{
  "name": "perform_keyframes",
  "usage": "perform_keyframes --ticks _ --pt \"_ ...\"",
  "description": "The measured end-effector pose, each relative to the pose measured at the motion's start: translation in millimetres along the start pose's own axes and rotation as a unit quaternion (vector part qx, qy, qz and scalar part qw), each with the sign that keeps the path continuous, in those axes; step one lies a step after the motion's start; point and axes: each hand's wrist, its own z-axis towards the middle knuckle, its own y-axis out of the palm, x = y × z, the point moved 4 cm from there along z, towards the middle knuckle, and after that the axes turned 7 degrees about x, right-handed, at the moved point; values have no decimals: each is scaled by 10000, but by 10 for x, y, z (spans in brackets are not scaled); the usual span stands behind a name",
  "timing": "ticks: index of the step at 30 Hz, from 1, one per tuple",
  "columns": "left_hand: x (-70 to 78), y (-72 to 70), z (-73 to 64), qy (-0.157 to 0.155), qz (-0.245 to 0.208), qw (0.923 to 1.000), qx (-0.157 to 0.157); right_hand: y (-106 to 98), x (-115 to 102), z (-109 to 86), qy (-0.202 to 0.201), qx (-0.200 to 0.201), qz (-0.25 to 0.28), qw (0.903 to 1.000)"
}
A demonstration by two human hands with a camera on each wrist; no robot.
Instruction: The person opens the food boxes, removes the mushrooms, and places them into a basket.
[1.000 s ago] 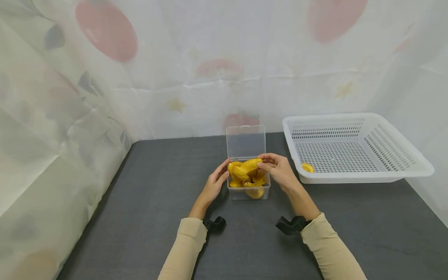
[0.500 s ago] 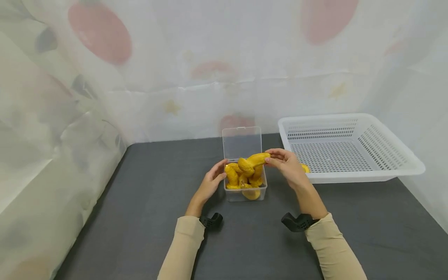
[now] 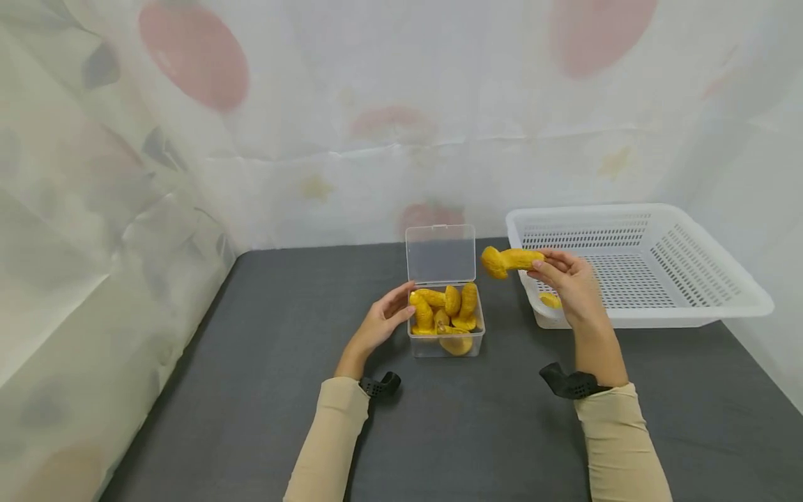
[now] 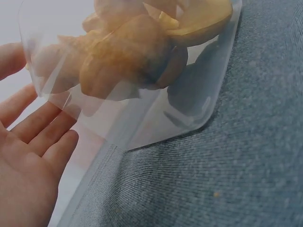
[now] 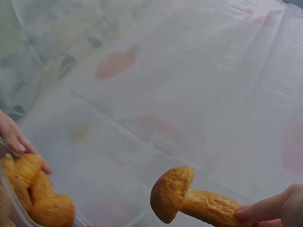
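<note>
A yellow toy mushroom (image 3: 511, 260) hangs in the air between the clear plastic box and the white basket. My right hand (image 3: 576, 287) pinches it by the stem end between thumb and fingers, its cap (image 5: 171, 194) pointing left. The clear box (image 3: 431, 347) holds several more yellow mushrooms (image 3: 433, 298), and its hinged lid (image 3: 441, 254) stands up at the back. Along the box's left wall lie the fairly straight fingers of my left hand (image 3: 381, 322), with fingertips right at the wall in the left wrist view.
To the right stands a white perforated basket (image 3: 652, 318), with a yellow piece (image 3: 551, 300) in its near left corner. Dark grey cloth covers the table (image 3: 295, 335). A printed white curtain (image 3: 282, 125) hangs behind it.
My right hand has lifted the mushroom out of the box and carried it right, towards the basket. My left hand has stayed by the box's left side.
</note>
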Motion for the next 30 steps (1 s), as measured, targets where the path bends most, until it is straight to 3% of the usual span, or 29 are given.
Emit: perform_keyframes --ticks 11,20,30 --pt "-50 -37 -23 -11 -39 9999 95 -322 -46 46 304 934 766 9922" --pt "-35 -23 -13 -32 -32 10000 86 -580 -45 49 588 1880 1001 9753" --pt "-45 2 6 -56 -74 10000 33 -666 -29 65 663 2274 998 9664"
